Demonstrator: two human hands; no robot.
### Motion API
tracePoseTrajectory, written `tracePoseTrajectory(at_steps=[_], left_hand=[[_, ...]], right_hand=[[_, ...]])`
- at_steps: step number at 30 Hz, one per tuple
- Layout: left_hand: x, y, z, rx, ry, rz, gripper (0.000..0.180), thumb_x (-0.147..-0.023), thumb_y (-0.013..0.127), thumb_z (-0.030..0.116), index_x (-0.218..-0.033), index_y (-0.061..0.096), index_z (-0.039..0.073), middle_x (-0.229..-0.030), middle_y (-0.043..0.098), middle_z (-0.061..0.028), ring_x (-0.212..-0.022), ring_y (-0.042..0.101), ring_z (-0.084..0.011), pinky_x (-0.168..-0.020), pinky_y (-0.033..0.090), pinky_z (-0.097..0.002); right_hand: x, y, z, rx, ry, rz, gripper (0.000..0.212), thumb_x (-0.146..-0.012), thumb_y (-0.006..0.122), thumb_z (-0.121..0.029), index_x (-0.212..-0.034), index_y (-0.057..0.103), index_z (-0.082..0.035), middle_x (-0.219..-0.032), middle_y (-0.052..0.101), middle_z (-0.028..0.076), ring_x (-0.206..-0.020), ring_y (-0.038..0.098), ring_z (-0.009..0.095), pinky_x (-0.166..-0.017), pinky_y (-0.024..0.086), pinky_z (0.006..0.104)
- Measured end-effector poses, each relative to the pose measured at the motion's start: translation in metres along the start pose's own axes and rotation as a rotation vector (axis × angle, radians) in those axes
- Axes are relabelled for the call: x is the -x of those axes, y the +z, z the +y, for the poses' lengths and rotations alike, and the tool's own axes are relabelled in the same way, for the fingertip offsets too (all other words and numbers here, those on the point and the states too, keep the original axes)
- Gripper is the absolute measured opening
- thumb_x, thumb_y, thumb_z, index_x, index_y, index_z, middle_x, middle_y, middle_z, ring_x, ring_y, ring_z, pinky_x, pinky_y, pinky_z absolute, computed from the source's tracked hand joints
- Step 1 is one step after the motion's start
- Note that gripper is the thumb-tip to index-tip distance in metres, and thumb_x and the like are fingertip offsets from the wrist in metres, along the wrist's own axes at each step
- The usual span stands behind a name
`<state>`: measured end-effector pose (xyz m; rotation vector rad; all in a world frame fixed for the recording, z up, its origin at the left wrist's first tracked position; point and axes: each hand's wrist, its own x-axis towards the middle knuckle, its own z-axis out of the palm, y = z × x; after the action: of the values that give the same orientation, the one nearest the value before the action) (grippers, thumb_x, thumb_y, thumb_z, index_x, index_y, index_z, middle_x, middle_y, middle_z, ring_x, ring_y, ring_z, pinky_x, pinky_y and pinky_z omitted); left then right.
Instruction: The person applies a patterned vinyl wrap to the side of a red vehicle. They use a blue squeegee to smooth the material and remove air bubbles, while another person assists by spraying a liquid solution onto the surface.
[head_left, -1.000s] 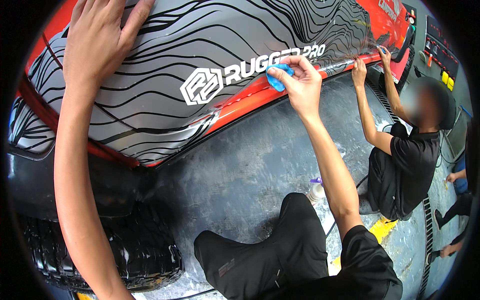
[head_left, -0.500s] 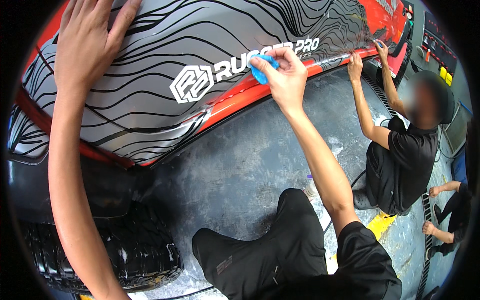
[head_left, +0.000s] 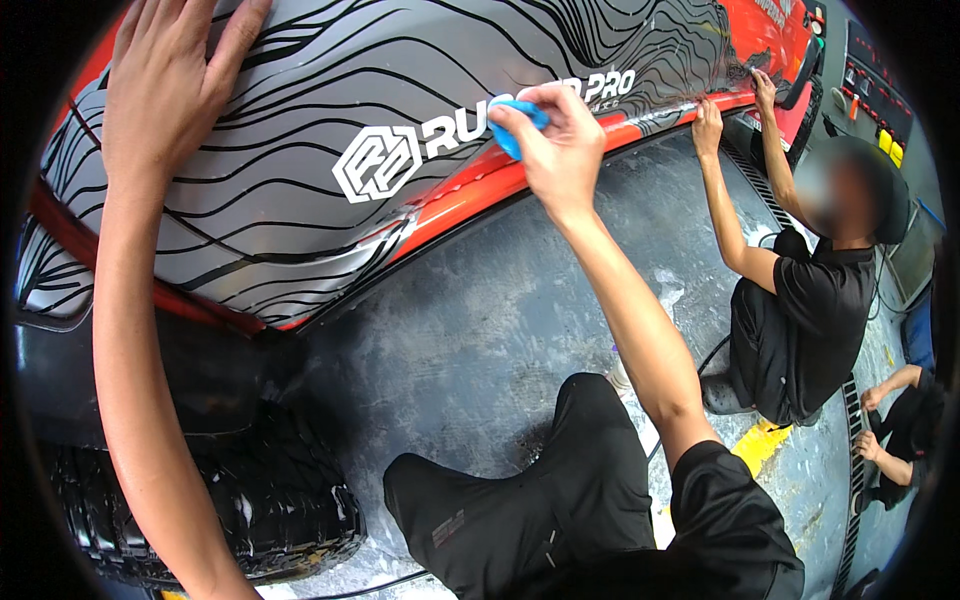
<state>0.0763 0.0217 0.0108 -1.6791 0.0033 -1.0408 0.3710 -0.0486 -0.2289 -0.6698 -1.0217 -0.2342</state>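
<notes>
My left hand point(head_left: 172, 95) lies flat with spread fingers on a grey vinyl film point(head_left: 260, 215) with black wavy lines, which covers the side of a red vehicle. In my right hand point(head_left: 562, 150) a small blue piece point(head_left: 519, 128) is pinched between thumb and fingers; its exact kind cannot be made out. That hand is over the white lettering, just above the red sill point(head_left: 475, 200). The film's lower edge looks loose and wrinkled along the sill. A white hexagonal emblem point(head_left: 378, 163) sits between my two hands.
A black tyre point(head_left: 210, 500) stands at lower left, below a dark wheel-arch trim point(head_left: 150, 375). To the right a co-worker point(head_left: 800, 300) squats with both hands at the film's lower edge. Another person point(head_left: 900, 440) is at the far right. A bottle point(head_left: 618, 378) stands beside my knee.
My right hand has shifted slightly left with the blue piece. My left hand stays flat on the film. The far-right person's hands have moved closer together.
</notes>
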Motion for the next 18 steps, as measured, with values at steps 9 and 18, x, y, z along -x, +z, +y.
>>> tracePoseTrajectory(at_steps=[9, 18], left_hand=[[-0.002, -0.009, 0.005, -0.03, -0.035, -0.063, 0.056, -0.111, 0.039, 0.054, -0.137, 0.053, 0.007, -0.155, 0.048, -0.0256, -0.152, 0.042, -0.0439, -0.124, 0.034, -0.0718], [-0.003, -0.025, 0.028, -0.173, -0.23, -0.143, 0.045, -0.1, 0.064, 0.028, -0.141, 0.059, 0.009, -0.156, 0.054, -0.0168, -0.153, 0.046, -0.0369, -0.131, 0.029, -0.0537]], right_hand=[[-0.002, 0.002, 0.001, 0.066, -0.024, 0.078, 0.028, -0.084, 0.095, -0.011, -0.095, 0.072, 0.0, -0.091, 0.073, 0.006, -0.079, 0.068, 0.01, -0.071, 0.057, 0.0278], [-0.006, -0.011, -0.002, 0.263, -0.091, -0.114, 0.025, -0.092, 0.089, -0.003, -0.103, 0.068, 0.004, -0.094, 0.078, 0.01, -0.087, 0.074, 0.011, -0.079, 0.062, 0.0262]])
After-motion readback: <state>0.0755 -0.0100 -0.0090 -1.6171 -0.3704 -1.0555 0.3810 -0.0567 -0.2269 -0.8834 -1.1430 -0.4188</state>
